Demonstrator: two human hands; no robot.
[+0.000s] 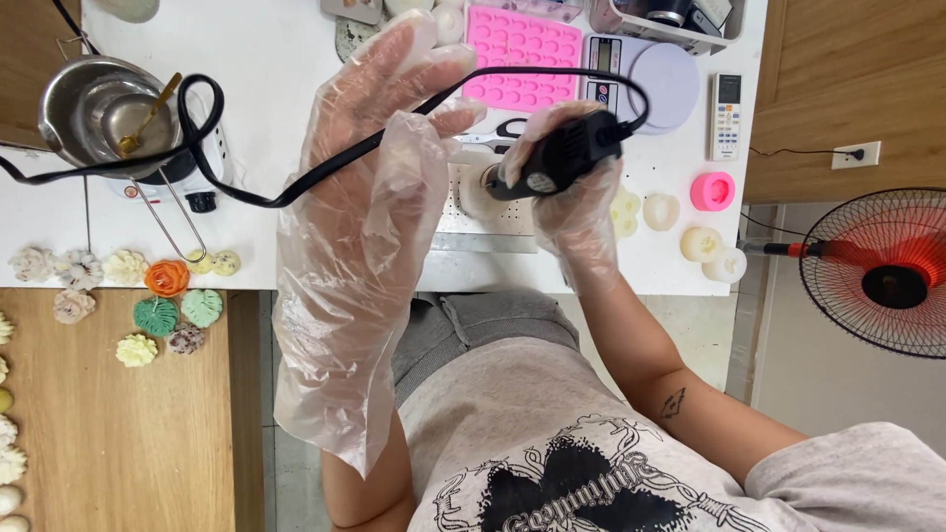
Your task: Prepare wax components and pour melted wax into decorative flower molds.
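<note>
Clear plastic gloves cover both hands; the right hand (572, 187) grips a black corded rotary tool (560, 158), fingers wrapped tight round its body, its tip pointed left at a pale round wax piece (480, 189) that sits on a white perforated board (463, 222) on the desk (276, 59); whether the tip touches the piece I cannot tell. The left hand (379, 148) is raised flat above the work, fingers (419, 34) spread and loose, holding nothing; the tool's black cord (296, 192) runs across its palm toward the steel pot (94, 103) on the left. I judge the step to be drilling or trimming the piece; the next move seems to call for a steady tool and the cord kept off the work. The right forearm rises from the lap, wrist bent inward; the left forearm stands steep, palm away from the camera.
</note>
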